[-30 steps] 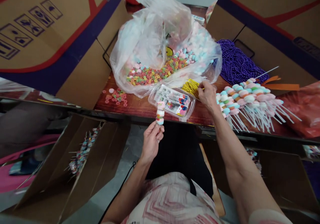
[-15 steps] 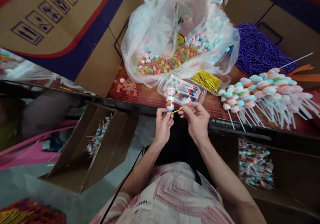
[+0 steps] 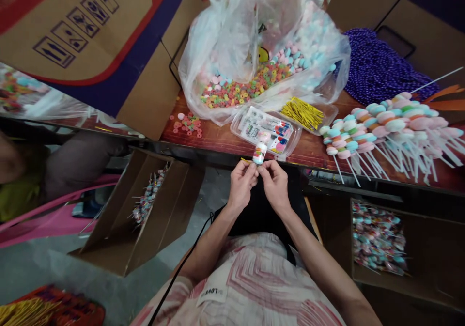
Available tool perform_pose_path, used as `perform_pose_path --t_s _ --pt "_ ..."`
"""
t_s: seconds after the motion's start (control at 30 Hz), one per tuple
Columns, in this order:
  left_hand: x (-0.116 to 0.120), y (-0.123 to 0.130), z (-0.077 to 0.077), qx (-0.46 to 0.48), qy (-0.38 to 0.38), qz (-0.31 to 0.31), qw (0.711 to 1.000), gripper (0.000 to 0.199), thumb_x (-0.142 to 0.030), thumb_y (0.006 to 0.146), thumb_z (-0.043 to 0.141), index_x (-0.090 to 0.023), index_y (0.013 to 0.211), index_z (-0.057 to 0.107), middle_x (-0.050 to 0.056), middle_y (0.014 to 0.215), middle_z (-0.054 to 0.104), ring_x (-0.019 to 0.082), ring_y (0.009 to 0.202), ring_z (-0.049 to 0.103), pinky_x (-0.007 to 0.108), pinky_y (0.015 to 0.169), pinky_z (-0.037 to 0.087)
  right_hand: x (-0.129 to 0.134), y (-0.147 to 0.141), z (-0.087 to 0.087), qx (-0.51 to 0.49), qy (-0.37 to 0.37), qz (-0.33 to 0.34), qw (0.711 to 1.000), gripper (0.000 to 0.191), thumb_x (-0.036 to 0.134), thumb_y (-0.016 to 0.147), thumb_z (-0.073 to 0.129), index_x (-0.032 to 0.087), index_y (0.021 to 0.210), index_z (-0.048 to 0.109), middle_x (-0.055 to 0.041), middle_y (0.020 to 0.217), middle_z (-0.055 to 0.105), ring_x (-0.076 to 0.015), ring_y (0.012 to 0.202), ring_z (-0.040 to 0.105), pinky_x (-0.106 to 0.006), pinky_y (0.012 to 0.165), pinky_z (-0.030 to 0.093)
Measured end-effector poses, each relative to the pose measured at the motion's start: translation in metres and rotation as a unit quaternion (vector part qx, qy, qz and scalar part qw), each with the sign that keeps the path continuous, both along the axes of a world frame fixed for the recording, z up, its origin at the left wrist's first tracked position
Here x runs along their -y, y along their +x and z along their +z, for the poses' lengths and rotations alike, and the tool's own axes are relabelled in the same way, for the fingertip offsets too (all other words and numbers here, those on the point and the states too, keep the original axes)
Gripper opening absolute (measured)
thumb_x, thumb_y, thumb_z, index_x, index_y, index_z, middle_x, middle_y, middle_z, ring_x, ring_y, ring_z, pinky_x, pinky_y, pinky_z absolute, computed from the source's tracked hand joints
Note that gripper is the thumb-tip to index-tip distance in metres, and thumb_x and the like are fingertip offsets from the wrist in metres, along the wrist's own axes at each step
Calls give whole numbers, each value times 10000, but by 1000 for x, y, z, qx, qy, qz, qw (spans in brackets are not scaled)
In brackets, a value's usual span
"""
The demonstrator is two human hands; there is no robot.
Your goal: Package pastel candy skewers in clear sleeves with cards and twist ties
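A small wrapped candy skewer (image 3: 259, 152) stands upright between my hands, at the table's front edge. My left hand (image 3: 242, 183) pinches its lower end, and a bit of gold twist tie (image 3: 245, 161) sticks out at the fingertips. Closed at the same spot, my right hand (image 3: 274, 183) has its thumb and finger pressed together against the base of the wrapper; the tie between the fingers is mostly hidden. Just beyond is a plastic tray (image 3: 236, 131) of printed labels, beside a pile of gold twist ties (image 3: 302, 113).
Candy skewers (image 3: 385, 122) lie at the right, before purple cord (image 3: 381, 69). A clear bag (image 3: 218, 35) of candies stands behind the tray, a big carton (image 3: 145, 74) at the left. Open boxes (image 3: 163, 219) with wrapped skewers sit below. A person's leg (image 3: 83, 166) shows at left.
My right hand has moved left to meet my left hand at the wrapper's base. The gold tie, stretched out to the right before, now pokes out at the left. The view has shifted slightly.
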State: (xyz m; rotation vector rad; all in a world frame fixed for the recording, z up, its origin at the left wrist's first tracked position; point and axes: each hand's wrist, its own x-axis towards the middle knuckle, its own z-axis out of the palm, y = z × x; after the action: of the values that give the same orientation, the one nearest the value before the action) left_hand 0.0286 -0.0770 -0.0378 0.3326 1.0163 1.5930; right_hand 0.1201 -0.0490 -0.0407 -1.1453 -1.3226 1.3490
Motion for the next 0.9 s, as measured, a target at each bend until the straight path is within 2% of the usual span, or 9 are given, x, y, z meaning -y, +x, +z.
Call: perform_pose_path --t_s 0.17,0.27,0.33,0.4,0.47,0.57,0.67,0.77,0.9 --pt "5 -23 11 146 -49 -135 979 365 -305 699 822 -168 725 485 -105 518 365 2 405 174 136 383 123 -4 8 6 -16 14 94 995 200 341 857 629 191 748 553 -30 977 594 -108 674 484 -269 618 402" --pt "7 -31 15 176 -74 -221 956 299 -281 724 787 -164 766 515 -118 503 296 15 410 143 139 374 102 -8 12 10 6 36 165 986 190 333 900 578 213 781 492 13 802 514 -112 641 433 -265 607 378" --pt "6 -28 12 110 -76 -203 970 271 -320 771 752 -169 803 530 -108 505 330 24 413 178 145 381 125 -8 12 8 57 74 157 983 190 312 915 539 225 775 446 32 719 456 -125 641 421 -269 611 368" --pt "6 -21 7 -8 -63 -129 990 256 -367 816 717 -176 832 547 -83 537 407 33 433 255 151 401 168 -6 9 3 118 111 113 980 205 290 919 505 231 751 403 29 703 453 -133 646 424 -275 611 359" --pt "7 -13 1 -113 -48 -62 991 262 -412 844 685 -176 821 571 -58 589 465 40 478 329 159 431 221 -4 6 -1 162 121 74 977 210 279 923 477 236 741 380 24 695 465 -139 643 430 -281 605 350" --pt "11 -7 -5 -173 -53 -46 982 266 -428 817 708 -174 826 630 -46 623 491 50 520 373 180 464 267 -5 7 -3 199 92 67 973 196 281 904 491 237 743 389 26 676 486 -135 610 430 -280 583 332" --pt "12 -8 -5 -157 -75 -44 984 283 -397 739 783 -172 871 673 -59 589 473 44 497 347 190 454 244 -9 13 -1 170 19 114 979 208 309 882 527 235 725 412 44 612 493 -122 550 428 -266 546 329" --pt "7 -12 -2 -55 -86 -65 993 344 -402 666 835 -149 817 657 -76 559 428 17 451 273 179 426 189 -8 19 2 107 -33 133 985 217 348 930 493 232 750 458 47 579 522 -115 499 436 -259 518 356" --pt "1 -15 4 65 -108 -103 987 410 -354 578 894 -145 737 580 -81 581 449 -9 431 254 148 403 172 -2 26 5 164 136 88 973 188 292 978 454 225 932 624 -40 888 678 -153 750 614 -289 692 468"
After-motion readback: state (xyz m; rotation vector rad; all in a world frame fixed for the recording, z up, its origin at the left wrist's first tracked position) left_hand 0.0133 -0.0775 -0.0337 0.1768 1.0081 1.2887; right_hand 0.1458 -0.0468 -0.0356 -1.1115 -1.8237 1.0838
